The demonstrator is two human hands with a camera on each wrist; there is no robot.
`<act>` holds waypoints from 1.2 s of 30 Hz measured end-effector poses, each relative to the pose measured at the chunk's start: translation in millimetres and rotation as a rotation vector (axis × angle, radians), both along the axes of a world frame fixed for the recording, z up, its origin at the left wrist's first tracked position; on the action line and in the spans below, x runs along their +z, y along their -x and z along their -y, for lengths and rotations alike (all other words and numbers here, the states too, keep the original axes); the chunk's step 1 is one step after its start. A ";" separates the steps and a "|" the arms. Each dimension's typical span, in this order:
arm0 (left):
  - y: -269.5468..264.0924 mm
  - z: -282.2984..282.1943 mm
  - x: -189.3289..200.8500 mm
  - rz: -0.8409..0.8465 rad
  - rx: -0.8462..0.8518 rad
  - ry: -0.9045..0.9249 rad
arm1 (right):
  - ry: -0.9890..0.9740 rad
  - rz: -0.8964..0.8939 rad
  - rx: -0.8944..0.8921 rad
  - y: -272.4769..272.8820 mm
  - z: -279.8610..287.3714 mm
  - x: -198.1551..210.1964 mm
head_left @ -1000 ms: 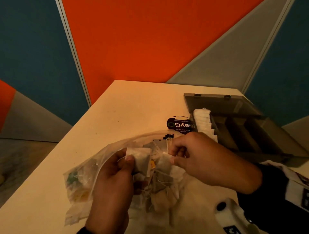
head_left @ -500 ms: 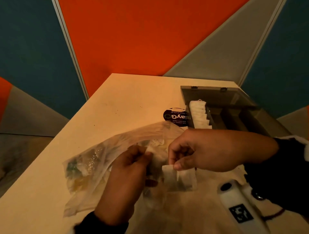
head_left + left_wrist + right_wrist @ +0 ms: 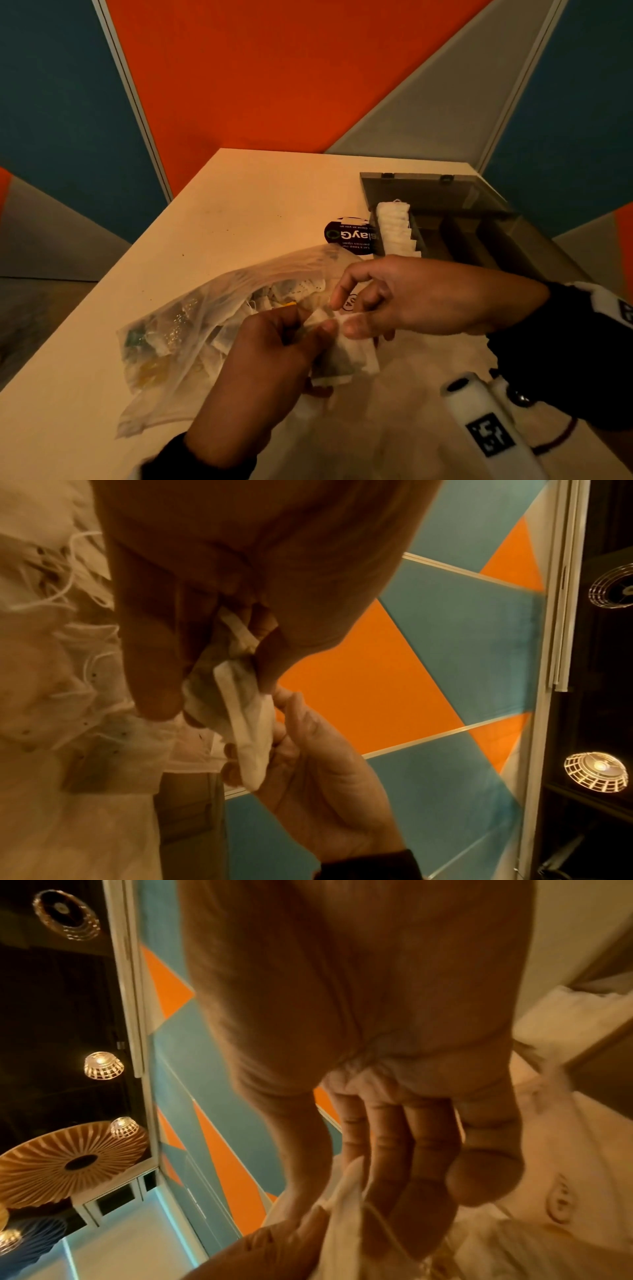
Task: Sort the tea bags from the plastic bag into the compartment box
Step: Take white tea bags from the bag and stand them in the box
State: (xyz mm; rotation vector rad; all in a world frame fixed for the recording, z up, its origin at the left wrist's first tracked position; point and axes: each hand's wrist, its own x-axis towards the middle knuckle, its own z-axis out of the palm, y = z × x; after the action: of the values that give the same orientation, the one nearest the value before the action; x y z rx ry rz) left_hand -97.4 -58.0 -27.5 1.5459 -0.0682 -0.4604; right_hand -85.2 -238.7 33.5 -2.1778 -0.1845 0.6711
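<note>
A clear plastic bag (image 3: 191, 329) stuffed with several tea bags lies on the table at centre left. Just right of its mouth, both hands hold white tea bags (image 3: 349, 356) above the table. My left hand (image 3: 301, 334) pinches their top from the left; my right hand (image 3: 342, 317) pinches the same spot from the right. In the left wrist view the white tea bags (image 3: 246, 718) hang between my left hand (image 3: 219, 685) and the fingers of my right hand (image 3: 301, 739). The grey compartment box (image 3: 479, 236) stands open at the back right, with white tea bags (image 3: 395, 228) filling its left compartment.
A round black sticker (image 3: 349, 236) lies on the table between the plastic bag and the box. A white device with a black square marker (image 3: 486, 435) sits at the lower right. The table's left edge (image 3: 102, 284) drops to the floor.
The right hand has pulled tea bags out of the plastic bag toward the front right. The left hand has let go of its earlier tea bag and now pinches the ones the right hand holds.
</note>
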 end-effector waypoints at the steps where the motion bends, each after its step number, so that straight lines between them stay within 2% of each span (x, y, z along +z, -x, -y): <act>1: -0.4 -0.7 -0.2 -0.008 0.006 0.010 | -0.013 -0.025 0.011 1.9 2.7 -1.7; 7: -4.5 -3.1 -0.1 -0.014 0.069 0.040 | 0.004 0.036 -0.024 5.8 22.2 -1.0; 11: -5.8 -3.1 -0.5 -0.042 0.084 0.043 | 0.097 0.045 -0.024 8.8 38.9 4.0; 14: -5.6 -3.7 2.0 -0.065 0.060 0.071 | 0.255 0.066 -0.094 8.7 51.3 1.4; 16: -5.3 -3.2 2.1 -0.069 0.051 0.095 | 0.435 0.093 -0.138 7.8 56.9 -1.9; 18: -4.7 -1.3 0.0 -0.068 0.048 0.102 | 0.595 0.156 -0.204 9.5 58.4 -5.6; 19: -4.2 -0.1 -1.1 -0.067 0.048 0.104 | 0.614 0.189 -0.234 11.4 56.4 -6.7; 22: -2.3 3.7 -2.6 -0.047 0.041 0.104 | 0.465 0.213 -0.233 17.9 43.1 -8.2; 26: -0.6 6.3 -0.7 -0.011 0.029 0.123 | 0.204 0.069 -0.171 27.4 16.0 -3.0; 29: 0.7 7.9 -2.3 0.010 0.017 0.121 | 0.151 0.034 -0.127 28.4 7.4 -7.9; 36: 2.4 6.8 0.1 0.023 0.000 0.119 | 0.098 0.125 -0.207 26.9 7.3 -8.6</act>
State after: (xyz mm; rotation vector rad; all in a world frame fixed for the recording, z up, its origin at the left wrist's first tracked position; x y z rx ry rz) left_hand -99.7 -64.9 -27.4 1.4341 -0.1110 -0.4311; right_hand -112.1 -245.9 25.0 -2.2953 0.0103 0.4356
